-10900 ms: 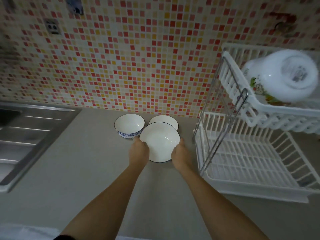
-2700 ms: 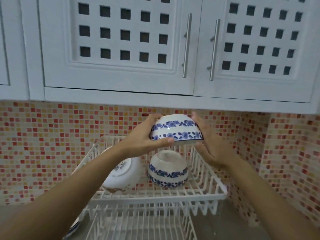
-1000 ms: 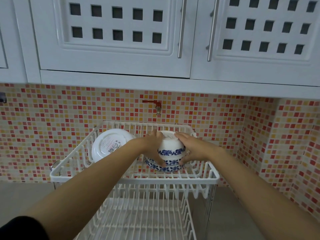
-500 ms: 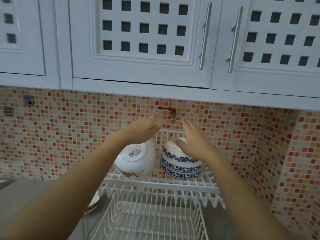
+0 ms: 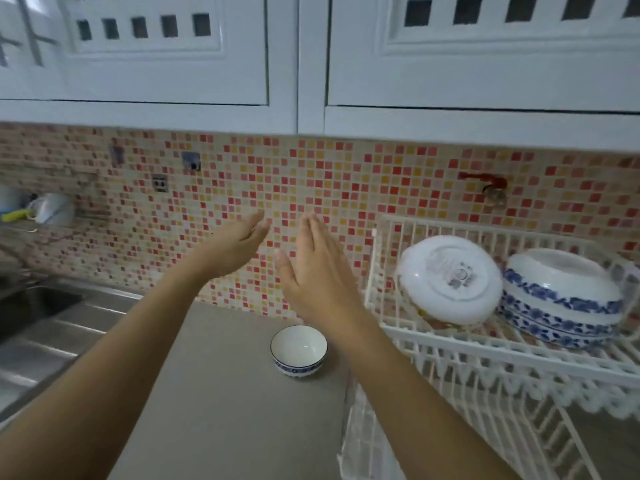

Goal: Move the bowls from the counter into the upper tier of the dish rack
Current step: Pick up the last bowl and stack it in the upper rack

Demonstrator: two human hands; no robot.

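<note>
Both hands hang in the air above the grey bench (image 5: 221, 393), empty. The left hand (image 5: 235, 249) is flat with the palm turned inward, its grip apart; the right hand (image 5: 311, 271) is likewise spread, fingers straight and holding nothing.

One small white ceramic bowl with a blue patterned band (image 5: 299, 349) stands upright on the bench, just left of the white plastic two-tier dish rack (image 5: 502, 348). In the upper tier a large white bowl (image 5: 450, 280) leans on its side, and beside it on the right sits an upside-down stack of white bowls with blue floral bands (image 5: 562, 299).

The step in hand looks like fetching this last bowl. It is best done by lowering both hands to cup its sides below the rim, then lifting it clear of the rack's front rail before turning it over. The free space in the tier seems narrow, so setting it on the inverted stack probably suits best, gently, lest the stack slide.
</note>
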